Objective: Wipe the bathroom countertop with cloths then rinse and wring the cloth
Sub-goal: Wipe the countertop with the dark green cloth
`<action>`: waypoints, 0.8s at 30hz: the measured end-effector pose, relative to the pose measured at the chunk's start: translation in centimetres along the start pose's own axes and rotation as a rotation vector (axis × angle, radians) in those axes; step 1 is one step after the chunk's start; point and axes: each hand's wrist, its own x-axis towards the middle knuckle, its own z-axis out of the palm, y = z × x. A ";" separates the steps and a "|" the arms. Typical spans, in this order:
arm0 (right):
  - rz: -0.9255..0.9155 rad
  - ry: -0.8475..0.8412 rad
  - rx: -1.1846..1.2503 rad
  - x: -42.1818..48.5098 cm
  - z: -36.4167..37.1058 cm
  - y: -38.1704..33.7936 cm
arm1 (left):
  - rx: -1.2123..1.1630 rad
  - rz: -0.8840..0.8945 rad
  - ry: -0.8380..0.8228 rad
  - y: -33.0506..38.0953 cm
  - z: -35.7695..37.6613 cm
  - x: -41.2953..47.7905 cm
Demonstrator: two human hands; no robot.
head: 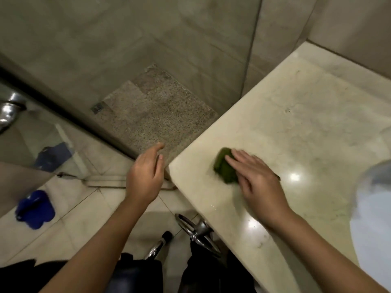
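Right hand (258,182) is down flat on the cloth (224,167), its fingers (239,161) straight and slightly spread, pressing the green wad onto the counter (306,123). The cloth sits near the counter's front-left corner, poking out at 10 o'clock from the hand. Left hand (145,174) hovers off the counter at 9 o'clock from the cloth, over the floor, fingers loose and close together, gripping nothing. A white basin (372,218) shows at 3 o'clock, blurred. Speckled shower floor (156,115) lies at 11 o'clock behind glass. A blue object (35,209) rests on the floor tiles at 8 o'clock; what it is, I cannot tell.
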 end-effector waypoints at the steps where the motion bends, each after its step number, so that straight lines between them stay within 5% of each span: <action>1: -0.011 0.016 -0.007 1.3 1.1 -0.7 | 0.022 -0.020 0.008 -0.4 0.0 -0.7; 9: -0.359 -0.330 0.074 -2.6 0.6 -1.4 | 0.065 -0.108 0.007 -1.7 -0.9 -4.2; 16: -0.109 -0.172 0.067 4.1 3.4 -4.6 | 0.044 -0.057 -0.004 -1.4 -1.1 -4.2; 21: -0.323 -0.408 0.083 -4.0 0.7 -3.2 | 0.012 -0.050 -0.002 -1.4 -1.8 -3.4; 24: -0.294 -0.344 0.072 -5.6 -2.8 -0.1 | -0.024 -0.019 0.007 -0.9 -1.5 -2.9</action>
